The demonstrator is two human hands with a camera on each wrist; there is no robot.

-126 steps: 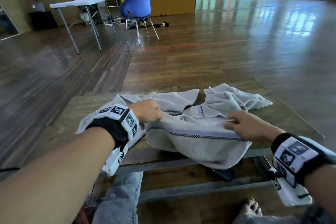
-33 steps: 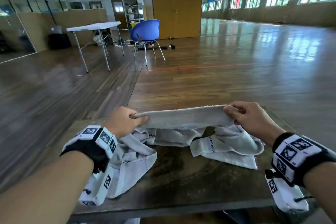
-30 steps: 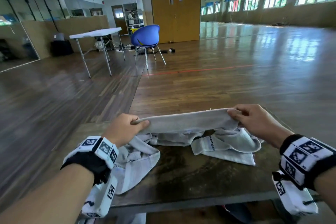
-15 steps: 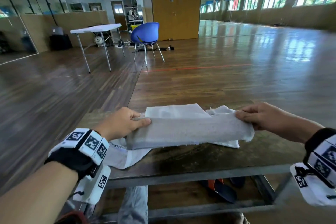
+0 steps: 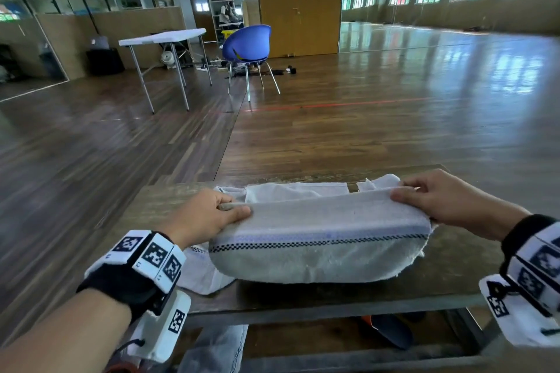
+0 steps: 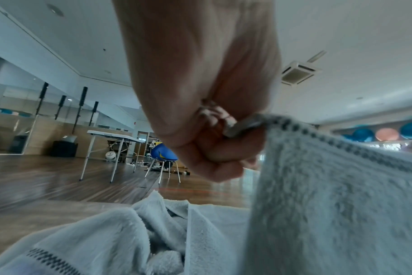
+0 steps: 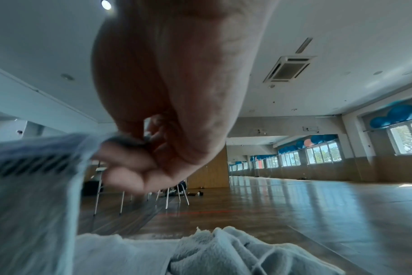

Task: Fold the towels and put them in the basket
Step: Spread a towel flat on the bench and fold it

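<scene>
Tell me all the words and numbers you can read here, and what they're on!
None can be read.
Door: two paper notices, too small to read.
Left wristband and right wristband: black-and-white square code patterns, not letters or numbers.
Towel: only a checkered stripe, no writing.

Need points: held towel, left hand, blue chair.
held towel (image 5: 318, 218): head view, pale face above the checked stripe.
left hand (image 5: 203, 215): head view, back of the hand.
blue chair (image 5: 247, 44): head view, seat shell.
</scene>
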